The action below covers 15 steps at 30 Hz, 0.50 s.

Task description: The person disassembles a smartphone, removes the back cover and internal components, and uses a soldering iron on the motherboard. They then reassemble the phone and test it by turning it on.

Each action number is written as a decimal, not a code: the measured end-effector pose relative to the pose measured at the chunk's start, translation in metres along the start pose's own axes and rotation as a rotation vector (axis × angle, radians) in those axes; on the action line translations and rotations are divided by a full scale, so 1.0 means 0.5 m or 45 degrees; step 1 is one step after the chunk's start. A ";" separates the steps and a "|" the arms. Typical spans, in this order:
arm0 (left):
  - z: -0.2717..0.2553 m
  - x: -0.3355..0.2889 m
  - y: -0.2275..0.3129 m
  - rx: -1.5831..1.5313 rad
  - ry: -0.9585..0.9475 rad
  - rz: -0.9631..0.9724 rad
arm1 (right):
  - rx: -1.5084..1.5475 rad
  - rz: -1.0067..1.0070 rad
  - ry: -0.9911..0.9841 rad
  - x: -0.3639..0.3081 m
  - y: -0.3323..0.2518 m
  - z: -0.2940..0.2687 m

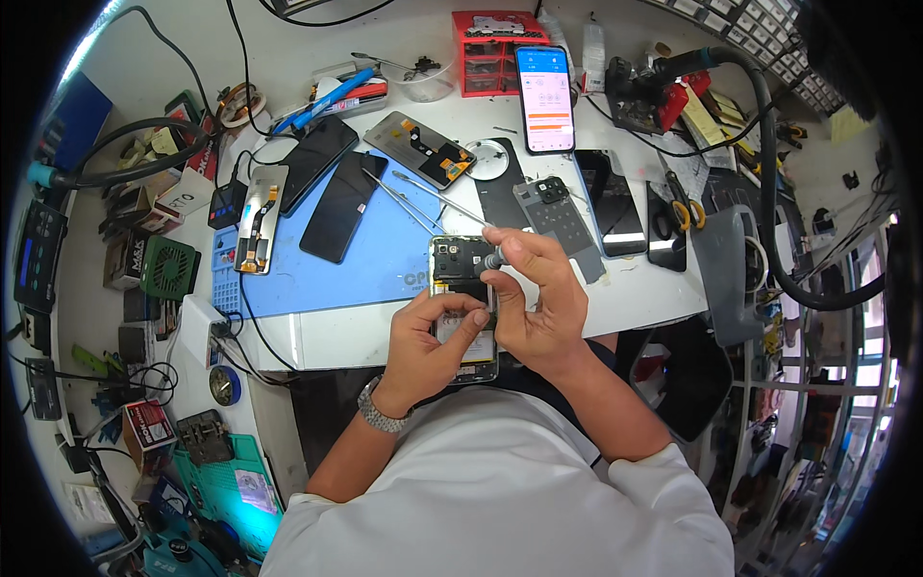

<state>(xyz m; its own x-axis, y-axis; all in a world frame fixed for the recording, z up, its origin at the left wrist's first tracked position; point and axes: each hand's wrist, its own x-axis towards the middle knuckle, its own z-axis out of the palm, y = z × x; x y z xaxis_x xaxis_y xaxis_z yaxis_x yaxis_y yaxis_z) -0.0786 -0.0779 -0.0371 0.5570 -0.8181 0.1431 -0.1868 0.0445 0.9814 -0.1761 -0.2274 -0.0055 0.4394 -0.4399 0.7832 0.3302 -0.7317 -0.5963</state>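
At the bench's front edge I have an opened phone [449, 260], its back cover off, with the dark upper board cover, camera lenses and battery showing. My left hand [430, 338] lies across its lower half, fingers curled around its side and thumb over the battery. Close to the upper right of the phone, my right hand [540, 303] pinches a small screwdriver with a grey grip [494, 259]; its tip is too small to make out. Beyond the phone, metal tweezers [409, 205] lie on the blue mat [279, 288]. A second thin silver tool [437, 196] reaches toward my right fingers.
Several phones and loose screens surround the mat, including a dark phone [343, 207] and a detached back cover [561, 223]. A lit phone [545, 101] leans by a red drawer box [481, 58]. Yellow-handled scissors [685, 210] lie right. A black hose [769, 192] arches there.
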 end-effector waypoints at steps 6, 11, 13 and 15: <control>0.009 0.003 -0.006 -0.065 0.037 0.034 | 0.128 -0.029 0.027 -0.038 0.032 0.000; 0.006 0.000 -0.004 -0.075 0.035 -0.020 | 0.186 0.121 -0.043 -0.041 0.029 0.017; 0.007 0.002 0.000 -0.064 0.031 -0.023 | 0.282 0.179 0.011 -0.058 0.039 0.017; 0.010 0.000 0.002 -0.053 0.049 0.004 | 0.335 0.224 0.076 -0.058 0.029 0.010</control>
<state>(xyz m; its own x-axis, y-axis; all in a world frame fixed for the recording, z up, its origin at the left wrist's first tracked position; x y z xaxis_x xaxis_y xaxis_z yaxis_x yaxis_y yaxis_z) -0.0826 -0.0808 -0.0369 0.5875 -0.7952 0.1503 -0.1550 0.0717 0.9853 -0.1800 -0.2229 -0.0378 0.4617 -0.5834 0.6682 0.4613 -0.4856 -0.7426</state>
